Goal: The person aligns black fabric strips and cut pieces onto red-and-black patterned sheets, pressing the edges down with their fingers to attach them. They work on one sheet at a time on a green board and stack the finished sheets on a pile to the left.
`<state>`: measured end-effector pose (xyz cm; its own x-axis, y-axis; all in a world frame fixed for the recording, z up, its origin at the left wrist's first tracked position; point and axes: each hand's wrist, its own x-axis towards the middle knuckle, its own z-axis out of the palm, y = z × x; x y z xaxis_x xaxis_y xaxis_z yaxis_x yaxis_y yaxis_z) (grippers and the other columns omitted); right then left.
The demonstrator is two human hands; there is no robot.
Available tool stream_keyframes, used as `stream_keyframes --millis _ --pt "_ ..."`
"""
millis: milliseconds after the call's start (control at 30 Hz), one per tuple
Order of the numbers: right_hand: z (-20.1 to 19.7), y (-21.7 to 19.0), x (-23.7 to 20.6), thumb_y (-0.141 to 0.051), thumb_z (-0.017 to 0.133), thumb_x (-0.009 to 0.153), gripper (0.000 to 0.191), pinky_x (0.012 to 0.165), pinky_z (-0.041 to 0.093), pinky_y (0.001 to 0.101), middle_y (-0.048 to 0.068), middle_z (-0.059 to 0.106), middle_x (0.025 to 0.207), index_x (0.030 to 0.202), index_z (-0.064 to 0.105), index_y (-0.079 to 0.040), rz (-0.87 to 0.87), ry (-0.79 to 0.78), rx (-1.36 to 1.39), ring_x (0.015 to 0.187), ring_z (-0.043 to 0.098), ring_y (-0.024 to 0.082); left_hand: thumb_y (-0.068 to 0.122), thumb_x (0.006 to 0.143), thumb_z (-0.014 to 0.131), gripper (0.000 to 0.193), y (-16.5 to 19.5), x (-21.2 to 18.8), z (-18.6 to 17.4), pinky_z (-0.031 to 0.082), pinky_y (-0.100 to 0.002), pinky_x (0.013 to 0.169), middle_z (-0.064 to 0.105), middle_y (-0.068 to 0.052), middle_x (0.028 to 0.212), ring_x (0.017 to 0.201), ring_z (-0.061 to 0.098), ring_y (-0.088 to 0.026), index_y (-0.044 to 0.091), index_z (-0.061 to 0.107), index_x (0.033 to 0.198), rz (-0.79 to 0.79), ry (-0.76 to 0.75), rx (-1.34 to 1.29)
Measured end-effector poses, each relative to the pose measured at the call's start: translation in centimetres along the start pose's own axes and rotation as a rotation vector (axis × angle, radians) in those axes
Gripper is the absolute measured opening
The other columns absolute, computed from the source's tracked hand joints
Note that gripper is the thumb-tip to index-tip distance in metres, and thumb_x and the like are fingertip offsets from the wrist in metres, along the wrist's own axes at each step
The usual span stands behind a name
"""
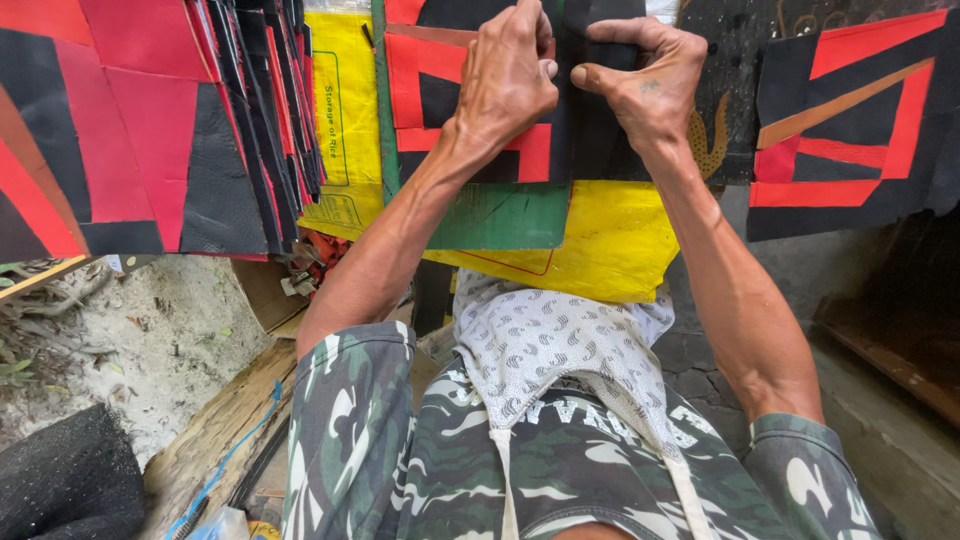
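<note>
A: Reading left to right, what am I seeing, taking the yellow sack point(610, 245) as my landmark?

B: Left of the yellow sack, a stack of red-and-black patchwork panels point(150, 140) is leaning on edge. Directly above the sack, the left hand point(505, 75) is curling its fingers and pressing down on a black-and-red patchwork piece point(480, 110), which is lying partly over a green sheet point(500, 215). Just beside it, the right hand point(650, 85) is pinching the piece's black edge between thumb and bent forefinger. Right of the sack, another red-and-black panel point(850, 120) is lying flat.

A: And what am I judging as the risk here?

B: The two grips are sitting close together on one fold; I am judging that uneven pulling could be shifting the layers out of line, or the edge could be slipping from the pinch.
</note>
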<state>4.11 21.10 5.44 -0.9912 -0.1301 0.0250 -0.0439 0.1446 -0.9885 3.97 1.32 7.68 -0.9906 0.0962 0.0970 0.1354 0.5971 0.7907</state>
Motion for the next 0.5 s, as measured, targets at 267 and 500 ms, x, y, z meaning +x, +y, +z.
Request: stream_keyframes --millis 267,500 --pt "-1.4 -0.8 0.4 0.000 0.099 0.085 0.042 0.090 0.059 0.0241 0.006 0.071 0.111 0.117 0.072 0.003 -0.022 -0.192 0.016 0.101 0.069 0.010 -0.008 0.087 0.061 0.010 -0.7 -0.2 -2.1 0.059 -0.030 0.048 0.068 -0.010 0.063 0.052 0.074 -0.016 -0.005 0.060 0.096 -0.059 -0.205 -0.377" --pt "-0.6 0.0 0.1 0.007 0.096 0.080 0.040 0.088 0.063 0.0244 0.004 0.075 0.106 0.111 0.071 0.001 0.038 -0.084 0.114 0.097 0.073 0.010 -0.009 0.086 0.061 0.010 -0.4 -0.2 -2.0 0.058 -0.028 0.045 0.069 -0.009 0.064 0.050 0.074 -0.015 -0.006 0.061 0.095 -0.038 -0.156 -0.379"
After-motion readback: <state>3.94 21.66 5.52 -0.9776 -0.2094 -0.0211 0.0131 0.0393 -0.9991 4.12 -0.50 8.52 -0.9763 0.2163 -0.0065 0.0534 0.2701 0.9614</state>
